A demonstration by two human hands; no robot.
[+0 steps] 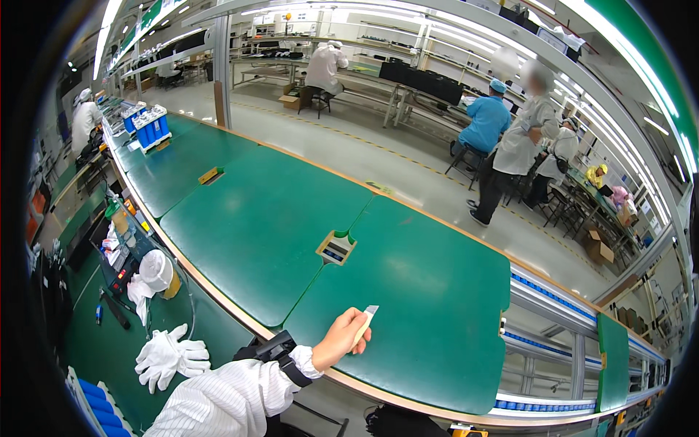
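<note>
My left hand [341,341] reaches in over the near edge of a green work board [429,320], its fingers closed around a utility knife. The utility knife [362,329] has a pale yellow handle, and its short grey blade points up and away from me. A black device [280,348] is strapped round my left wrist over a white striped sleeve. My right hand does not show. To the left of my arm, a pair of white gloves [169,357] lies on a lower green surface.
Green boards continue left, with a cutout [336,248] between two of them. Blue cylindrical cells in white holders [151,127] stand far left. A white tub [156,271] and tools sit left. Roller rails [542,342] run right. People work beyond the line.
</note>
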